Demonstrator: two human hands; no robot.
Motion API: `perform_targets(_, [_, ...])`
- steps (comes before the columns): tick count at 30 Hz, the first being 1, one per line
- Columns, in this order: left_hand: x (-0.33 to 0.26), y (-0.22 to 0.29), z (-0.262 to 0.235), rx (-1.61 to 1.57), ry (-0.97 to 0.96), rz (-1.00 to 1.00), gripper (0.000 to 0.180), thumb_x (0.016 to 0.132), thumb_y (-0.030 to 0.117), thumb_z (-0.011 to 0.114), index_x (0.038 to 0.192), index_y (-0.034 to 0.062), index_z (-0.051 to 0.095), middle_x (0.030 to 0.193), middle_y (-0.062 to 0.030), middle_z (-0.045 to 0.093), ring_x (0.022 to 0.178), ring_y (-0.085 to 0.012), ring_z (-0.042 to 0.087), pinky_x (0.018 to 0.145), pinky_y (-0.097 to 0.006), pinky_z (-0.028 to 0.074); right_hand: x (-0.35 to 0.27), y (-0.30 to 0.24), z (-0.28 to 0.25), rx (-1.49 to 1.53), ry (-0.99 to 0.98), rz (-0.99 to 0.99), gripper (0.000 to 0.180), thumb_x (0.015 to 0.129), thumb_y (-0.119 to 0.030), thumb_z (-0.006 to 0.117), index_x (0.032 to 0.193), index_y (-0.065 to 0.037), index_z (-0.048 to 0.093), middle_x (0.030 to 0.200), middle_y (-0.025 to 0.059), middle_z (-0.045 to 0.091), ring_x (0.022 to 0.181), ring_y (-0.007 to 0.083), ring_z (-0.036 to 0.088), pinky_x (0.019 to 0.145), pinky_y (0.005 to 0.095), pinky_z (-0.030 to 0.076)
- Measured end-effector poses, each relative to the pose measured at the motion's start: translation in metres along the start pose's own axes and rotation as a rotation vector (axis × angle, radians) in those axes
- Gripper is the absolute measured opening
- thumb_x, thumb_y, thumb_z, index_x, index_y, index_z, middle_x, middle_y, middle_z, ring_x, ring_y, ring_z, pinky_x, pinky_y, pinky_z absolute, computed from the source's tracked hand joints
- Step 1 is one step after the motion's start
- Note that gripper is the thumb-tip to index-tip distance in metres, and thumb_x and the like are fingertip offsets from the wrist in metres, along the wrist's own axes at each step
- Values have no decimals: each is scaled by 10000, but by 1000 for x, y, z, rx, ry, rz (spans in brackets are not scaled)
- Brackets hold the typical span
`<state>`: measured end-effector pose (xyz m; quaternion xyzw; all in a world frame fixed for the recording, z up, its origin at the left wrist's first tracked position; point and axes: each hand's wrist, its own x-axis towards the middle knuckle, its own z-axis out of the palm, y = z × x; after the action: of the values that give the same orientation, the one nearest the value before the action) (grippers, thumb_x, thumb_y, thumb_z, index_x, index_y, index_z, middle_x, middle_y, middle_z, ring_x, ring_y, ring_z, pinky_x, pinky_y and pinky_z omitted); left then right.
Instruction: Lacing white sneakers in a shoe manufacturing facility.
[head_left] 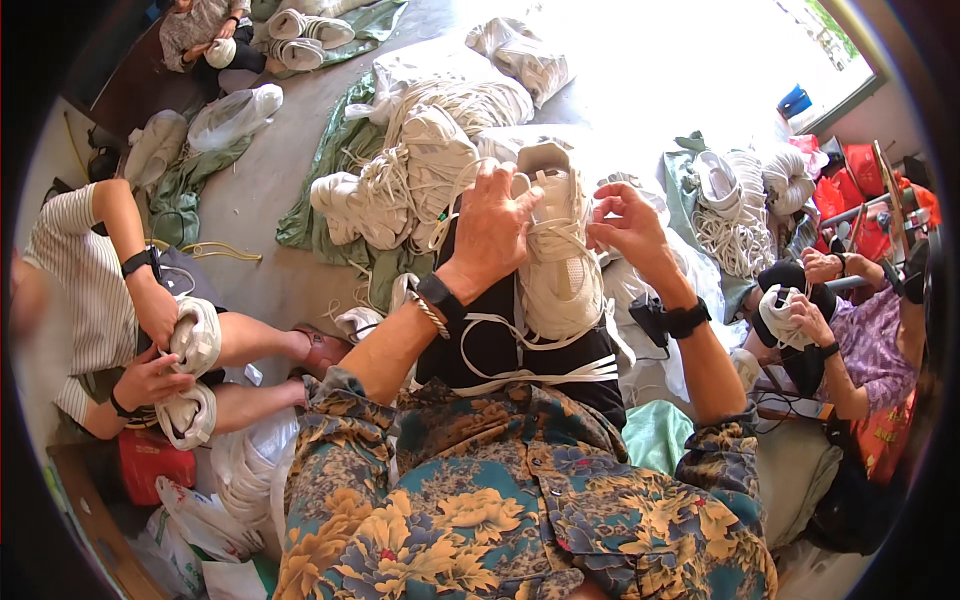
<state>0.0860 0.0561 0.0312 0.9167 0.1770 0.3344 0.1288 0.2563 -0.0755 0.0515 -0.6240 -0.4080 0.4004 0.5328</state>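
Note:
A cream lace-up sneaker (568,285) rests on my lap, toe toward me, its tongue standing up at the far end. My left hand (495,230) is closed on the sneaker's left side by the eyelets, fingers curled over the edge. At the opposite eyelet edge, my right hand (632,230) has thumb and fingertips pinched together; what lies between them is too small to make out. Laces cross the sneaker's front loosely. More white shoelaces (560,375) lie across my dark trousers below the toe.
Ahead, cream sneakers (430,150) and bundled laces (480,100) lie piled on green sacking (320,190). On the left a person holds white shoes (190,370); on the right another handles a shoe (780,315). A third person (205,35) sits far left. Laces (735,225) heap at right.

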Motion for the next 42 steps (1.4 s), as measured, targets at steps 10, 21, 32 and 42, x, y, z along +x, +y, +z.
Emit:
perform_targets(10, [35, 3, 7, 206, -546, -136, 273, 708, 205, 552, 888, 32, 662, 1232, -234, 427, 1213, -420, 328, 978, -527, 265, 12, 22, 1, 186, 54, -41, 337, 755, 32, 572, 1066, 22, 444, 798, 47, 527, 671, 109, 574, 607, 220, 470])
perform_targets(21, [-19, 82, -4, -268, -41, 200, 107, 693, 46, 523, 798, 30, 521, 820, -128, 538, 753, -286, 552, 604, -381, 436, 12, 28, 0, 94, 166, -31, 289, 740, 40, 546, 1019, 7, 478, 770, 8, 505, 633, 81, 569, 583, 205, 466])
perform_targets(32, [13, 40, 16, -1193, -198, -909, 164, 801, 39, 473, 930, -24, 552, 611, -48, 545, 393, -80, 455, 328, -200, 344, 17, 19, 3, -44, 98, -96, 313, 710, 61, 514, 1016, -5, 493, 798, 17, 486, 598, 68, 548, 554, 208, 450])
perform_targets(42, [27, 34, 20, -1168, -330, -869, 212, 771, 23, 454, 948, -22, 561, 576, -39, 533, 372, -78, 451, 323, -205, 341, 26, -3, -1, -361, -132, -326, 403, 639, 112, 450, 1016, -20, 500, 869, 134, 502, 835, 257, 513, 689, 353, 441])
